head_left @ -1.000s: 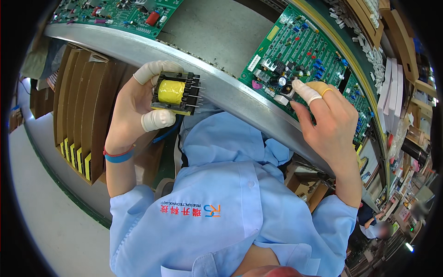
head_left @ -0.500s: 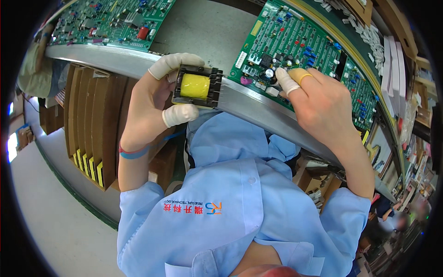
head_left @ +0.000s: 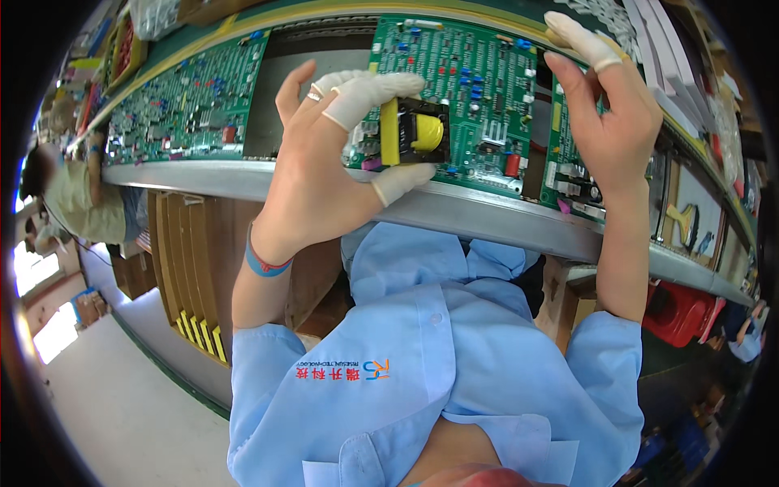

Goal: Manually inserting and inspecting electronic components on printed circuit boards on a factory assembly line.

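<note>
Lettering (head_left: 329, 374) marks the blue shirt (head_left: 503, 349); left grip (head_left: 324, 166) holds a yellow-wrapped transformer (head_left: 428, 132), right grip (head_left: 614, 122) stands parted.

The person wears a light-blue collared shirt (head_left: 406, 365) with short sleeves, 1 pale button (head_left: 435, 318) visible on the placket and a red, blue and orange chest logo (head_left: 344, 371). White finger cots cover the thumb and at least 1 finger of the left hand (head_left: 324, 166), above a blue-and-red wristband (head_left: 264, 263). The right hand (head_left: 614, 118) has a white finger cot (head_left: 591, 45).
</note>
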A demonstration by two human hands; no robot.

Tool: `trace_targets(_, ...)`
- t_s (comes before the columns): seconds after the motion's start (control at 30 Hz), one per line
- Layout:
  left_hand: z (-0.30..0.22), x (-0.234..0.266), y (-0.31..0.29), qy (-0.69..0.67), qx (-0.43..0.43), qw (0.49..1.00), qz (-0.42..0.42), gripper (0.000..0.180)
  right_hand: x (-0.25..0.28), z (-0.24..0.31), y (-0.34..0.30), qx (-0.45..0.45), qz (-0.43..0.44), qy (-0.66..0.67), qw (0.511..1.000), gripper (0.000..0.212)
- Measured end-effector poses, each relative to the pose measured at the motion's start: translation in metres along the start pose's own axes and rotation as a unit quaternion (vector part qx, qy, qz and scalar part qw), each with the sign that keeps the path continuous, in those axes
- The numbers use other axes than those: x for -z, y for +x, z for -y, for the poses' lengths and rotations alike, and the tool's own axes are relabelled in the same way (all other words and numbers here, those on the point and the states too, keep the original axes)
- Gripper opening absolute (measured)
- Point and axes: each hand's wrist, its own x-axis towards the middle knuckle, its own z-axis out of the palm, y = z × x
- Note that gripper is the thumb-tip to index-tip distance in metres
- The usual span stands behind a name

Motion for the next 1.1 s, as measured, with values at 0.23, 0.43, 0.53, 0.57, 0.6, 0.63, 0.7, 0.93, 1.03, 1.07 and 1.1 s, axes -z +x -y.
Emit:
trace_targets(0.23, -0.017, -0.012, 0.041, 0.115, -0.074, 0.987, 0.087, 0.080, 0.022, 0.007, 0.007, -0.075, -0.009, 0.001, 0.997, 0.024)
trace_targets(0.43, -0.020, -0.028, 0.043, 0.127, -0.101, 0.978, 0.130, 0.089, 0.014, -0.006, -0.002, 0.035, -0.073, 0.006, 0.997, 0.022)
trace_targets(0.53, -0.019, -0.031, 0.042, 0.143, -0.106, 0.975, 0.136, 0.092, 0.016, -0.008, -0.004, 0.082, -0.078, -0.014, 0.994, 0.020)
trace_targets(0.57, -0.019, -0.031, 0.042, 0.151, -0.107, 0.973, 0.137, 0.093, 0.018, -0.007, -0.005, 0.079, -0.078, -0.014, 0.994, 0.020)
trace_targets(0.6, -0.020, -0.032, 0.042, 0.152, -0.107, 0.973, 0.138, 0.093, 0.020, -0.006, -0.004, 0.082, -0.066, -0.024, 0.994, 0.020)
trace_targets(0.63, -0.020, -0.032, 0.042, 0.155, -0.107, 0.972, 0.139, 0.093, 0.020, -0.005, -0.004, 0.085, -0.054, -0.034, 0.994, 0.020)
trace_targets(0.7, -0.023, -0.031, 0.043, 0.158, -0.107, 0.972, 0.139, 0.093, 0.020, -0.005, -0.005, 0.085, -0.056, -0.032, 0.994, 0.020)
trace_targets(0.93, -0.030, -0.031, 0.045, 0.179, -0.150, 0.963, 0.138, 0.092, 0.018, -0.003, -0.005, 0.083, -0.062, -0.026, 0.994, 0.020)
trace_targets(1.03, -0.037, -0.031, 0.043, 0.204, -0.133, 0.958, 0.155, 0.092, 0.017, -0.001, -0.005, 0.084, -0.064, -0.021, 0.994, 0.020)
trace_targets(1.07, -0.038, -0.031, 0.041, 0.202, -0.127, 0.959, 0.156, 0.091, 0.017, 0.000, -0.006, 0.085, -0.064, -0.019, 0.994, 0.020)
trace_targets(1.1, -0.035, -0.030, 0.043, 0.201, -0.127, 0.959, 0.155, 0.091, 0.017, 0.000, -0.006, 0.085, -0.064, -0.019, 0.994, 0.020)
